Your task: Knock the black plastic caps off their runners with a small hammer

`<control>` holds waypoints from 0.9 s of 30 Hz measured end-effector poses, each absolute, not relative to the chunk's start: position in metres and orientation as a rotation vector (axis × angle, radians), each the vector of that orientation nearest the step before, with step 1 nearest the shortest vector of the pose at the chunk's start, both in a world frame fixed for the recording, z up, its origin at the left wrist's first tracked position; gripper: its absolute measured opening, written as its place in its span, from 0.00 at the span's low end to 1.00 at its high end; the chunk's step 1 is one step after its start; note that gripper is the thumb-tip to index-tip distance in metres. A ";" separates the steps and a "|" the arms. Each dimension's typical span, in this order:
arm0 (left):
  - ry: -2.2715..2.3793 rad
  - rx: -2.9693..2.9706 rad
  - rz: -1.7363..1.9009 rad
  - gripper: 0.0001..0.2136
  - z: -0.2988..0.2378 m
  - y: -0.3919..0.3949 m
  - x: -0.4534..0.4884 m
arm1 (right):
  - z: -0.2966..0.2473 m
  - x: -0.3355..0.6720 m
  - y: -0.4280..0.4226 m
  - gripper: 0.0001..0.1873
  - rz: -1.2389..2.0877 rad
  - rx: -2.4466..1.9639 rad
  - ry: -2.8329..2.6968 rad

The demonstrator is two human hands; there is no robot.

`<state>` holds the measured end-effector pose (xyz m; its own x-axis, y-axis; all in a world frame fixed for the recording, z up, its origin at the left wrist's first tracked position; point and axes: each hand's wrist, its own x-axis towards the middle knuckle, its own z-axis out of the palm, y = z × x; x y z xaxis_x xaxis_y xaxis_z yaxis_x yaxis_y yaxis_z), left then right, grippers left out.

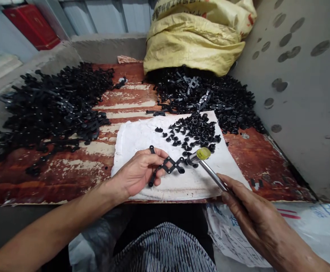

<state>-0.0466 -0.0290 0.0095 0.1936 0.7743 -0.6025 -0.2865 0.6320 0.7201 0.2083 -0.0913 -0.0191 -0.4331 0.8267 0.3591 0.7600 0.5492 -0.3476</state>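
Nearest to me, my right grip [255,215] is clenched on a yellow-tipped hammer [207,168], touching the black plastic lattice [167,166] which my left grip [138,172] holds over white cloth [142,136].

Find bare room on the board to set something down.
Bare board lies right of the white cloth, below the right black heap; another strip runs between both heaps. Crowded: the left black heap and the cloth's top.

place: workshop | shown by: paint-worn red plywood bench [40,185] | heaped black molded parts [54,105] | yellow woven sack [194,41]
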 end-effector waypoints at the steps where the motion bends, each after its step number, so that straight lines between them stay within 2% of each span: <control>1: 1.157 0.496 0.783 0.08 0.010 -0.028 -0.047 | -0.019 0.207 -0.090 0.17 0.161 -1.266 -2.314; 6: 1.181 0.488 0.747 0.02 0.008 -0.026 -0.050 | -0.021 0.199 -0.082 0.16 0.217 -1.278 -2.318; 13: 1.211 0.563 0.710 0.04 0.004 -0.020 -0.053 | -0.018 0.187 -0.069 0.17 0.449 -1.324 -2.237; 23: 1.249 0.690 0.668 0.07 0.002 -0.004 -0.047 | -0.029 0.198 -0.077 0.15 1.043 -1.520 -1.356; 27: 1.293 0.739 0.678 0.08 0.000 -0.003 -0.044 | -0.032 0.197 -0.076 0.17 1.157 -1.480 -1.196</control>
